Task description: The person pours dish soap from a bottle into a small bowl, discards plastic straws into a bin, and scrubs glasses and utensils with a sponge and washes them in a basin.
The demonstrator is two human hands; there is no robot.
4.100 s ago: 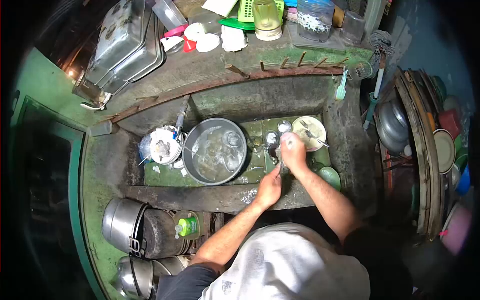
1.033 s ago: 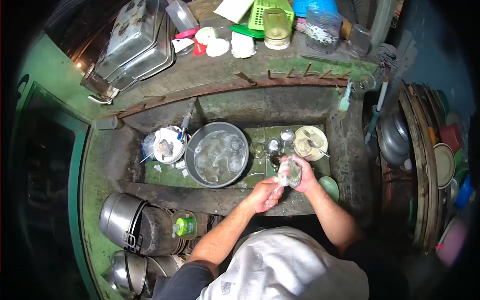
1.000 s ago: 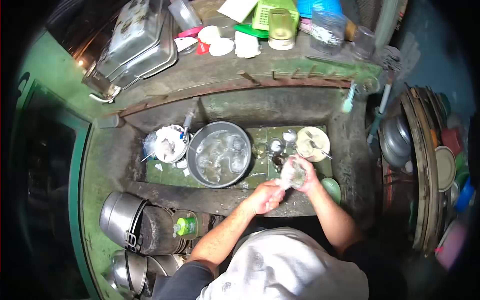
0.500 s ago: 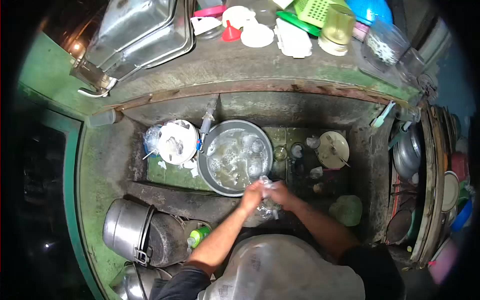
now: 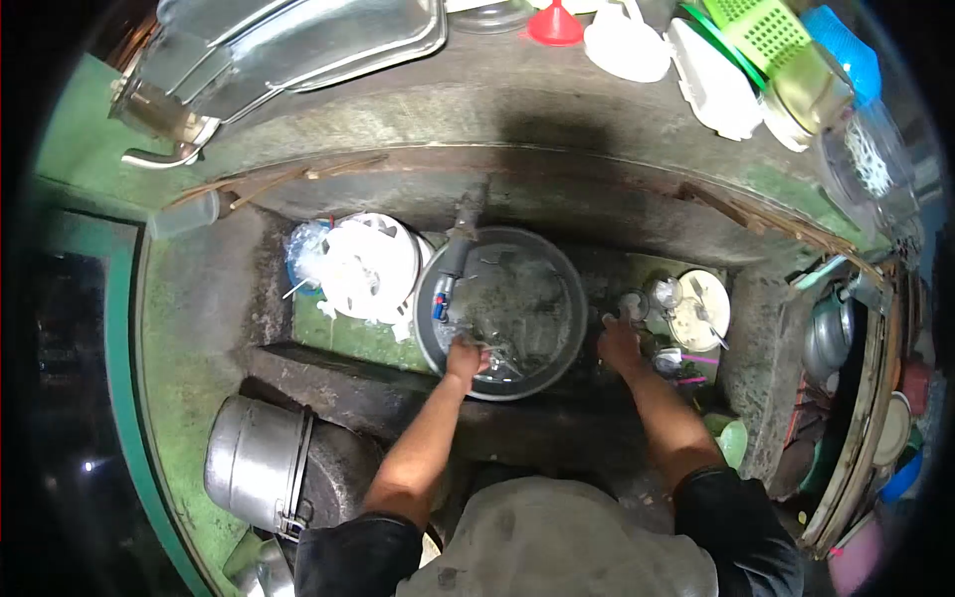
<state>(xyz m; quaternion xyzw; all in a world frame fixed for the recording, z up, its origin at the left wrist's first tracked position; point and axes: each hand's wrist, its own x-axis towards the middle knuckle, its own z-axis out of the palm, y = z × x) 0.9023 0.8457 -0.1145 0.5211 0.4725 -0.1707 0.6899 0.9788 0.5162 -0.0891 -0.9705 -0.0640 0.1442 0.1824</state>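
Note:
A large grey basin [image 5: 575,289] of water stands in the middle of the sink. My left hand [image 5: 466,360] is closed over its front left rim, with something pale and blurred at the fingers that I cannot make out. To the right of the basin, my right hand [image 5: 619,343] reaches down to the sink floor, its fingertips close to a small clear glass [image 5: 633,304]; the fingers are partly hidden and blurred. Just beyond that lie another glass [image 5: 665,291] and a cream plate [image 5: 708,320] with a spoon [image 5: 704,308] on it.
A tap [image 5: 456,249] with a blue handle hangs over the basin's left side. White plates [image 5: 370,264] are stacked at the left. A big metal pot [image 5: 254,458] lies at front left. Trays [image 5: 328,50], a red funnel [image 5: 554,25] and baskets [image 5: 761,35] line the ledge above.
My hands, together at the basin's front rim before, have parted: the left to the front left rim, the right to the glasses. The foam in the basin looks thinner, and the view has shifted.

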